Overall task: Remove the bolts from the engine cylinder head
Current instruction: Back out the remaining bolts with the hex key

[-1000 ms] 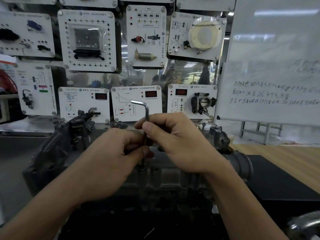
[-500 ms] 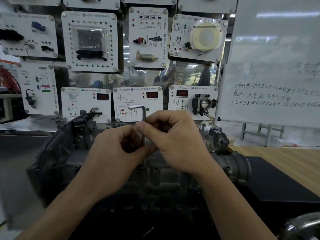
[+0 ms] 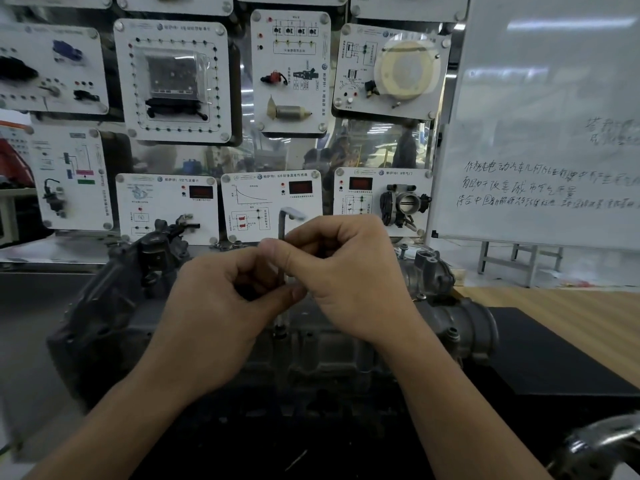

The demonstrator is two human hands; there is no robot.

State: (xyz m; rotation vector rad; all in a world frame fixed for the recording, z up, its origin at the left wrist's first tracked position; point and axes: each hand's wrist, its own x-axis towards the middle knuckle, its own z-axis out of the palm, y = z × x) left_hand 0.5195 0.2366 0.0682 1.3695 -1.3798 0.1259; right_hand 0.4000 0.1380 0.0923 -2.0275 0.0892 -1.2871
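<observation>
A: Where is the bolt [image 3: 279, 330]?

B: Centre frame, seated in the dark cylinder head [image 3: 311, 344], under the upright hex key [image 3: 282, 233].

A: And your grip?

B: Your left hand [image 3: 221, 313] and right hand [image 3: 349, 278] both pinch the key's shaft, touching each other; the whiteboard [image 3: 547, 116] stands upper right.

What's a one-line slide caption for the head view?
Both hands, left hand and right hand, grip an upright hex key seated in a cylinder head bolt.
</observation>
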